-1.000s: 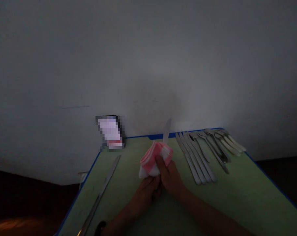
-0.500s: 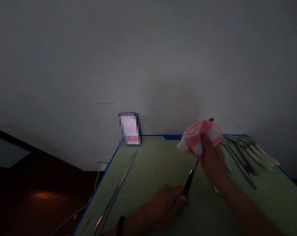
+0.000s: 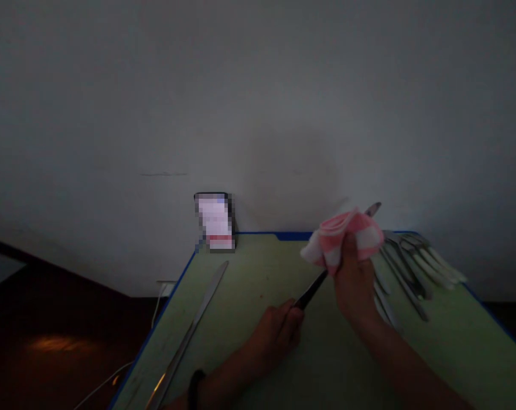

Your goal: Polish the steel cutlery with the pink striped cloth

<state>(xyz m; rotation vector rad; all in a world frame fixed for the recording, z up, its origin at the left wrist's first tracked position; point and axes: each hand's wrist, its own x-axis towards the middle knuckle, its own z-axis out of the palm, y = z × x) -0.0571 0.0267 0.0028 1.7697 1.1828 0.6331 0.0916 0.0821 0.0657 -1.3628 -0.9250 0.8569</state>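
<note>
My left hand (image 3: 279, 330) is closed round the lower end of a metal table knife (image 3: 312, 289), held at a slant above the table. Folded over its upper part is a pink and white cloth (image 3: 347, 236), gripped by my right hand (image 3: 355, 285). The cloth hides the middle of that knife; only its tip shows beyond the far side. To the left of my hands, another knife (image 3: 206, 299) lies on the green tabletop (image 3: 249, 273). Several pieces of cutlery (image 3: 405, 279), some with pale handles, lie to the right, partly behind my right wrist.
A lit phone (image 3: 217, 222), its screen blurred, leans against the grey wall (image 3: 283, 114) at the table's back left corner. Blue edging runs round the table. A white cable (image 3: 108, 381) hangs beside the left edge, above a dark floor (image 3: 61, 319).
The held knife has tilted further over to the right, and more of its tip sticks out past the cloth. Both hands keep their hold. The whole scene has shifted slightly left in view.
</note>
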